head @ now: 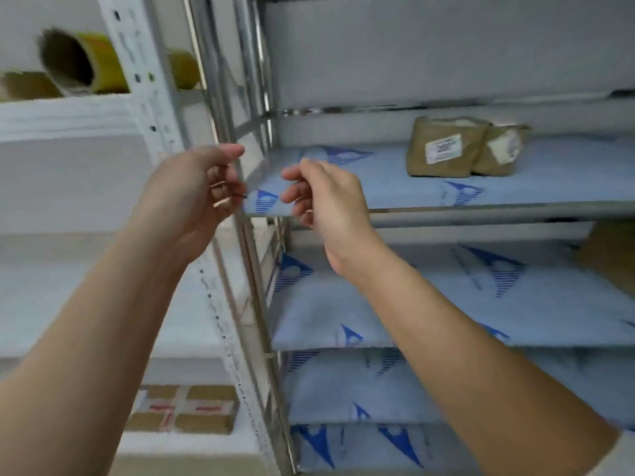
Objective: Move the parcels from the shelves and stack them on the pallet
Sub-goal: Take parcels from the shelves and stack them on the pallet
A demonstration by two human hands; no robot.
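While both of your hands are up in front of the shelving and holding nothing, you look to be at the reach step, between parcels rather than carrying one. Your left hand [202, 187] hangs at about nine o'clock from the centre of view, fingers loosely curled around empty air; your right hand [323, 197] sits just beside it toward the middle, fingers also relaxed and slightly bent, hovering over the front left corner of the upper shelf [395, 187] without gripping it. The nearest parcels are the two brown wrapped parcels [446, 147] standing side by side, touching, at about two o'clock, well back on that same blue-lined shelf and well apart from both hands. To take them, you would likely need to swing both hands to the right and reach deep, getting a hand round each or pressing the pair together. Another brown parcel [611, 255] shows partly at the right edge, three o'clock, on the shelf below. At seven o'clock a taped brown box [185, 410] lies low in the neighbouring white rack. Rolls of tape [82, 63] rest at ten o'clock on the white rack. The steel upright post [237, 132] stands right between your hands, and could catch your left wrist. The pallet is not in view.
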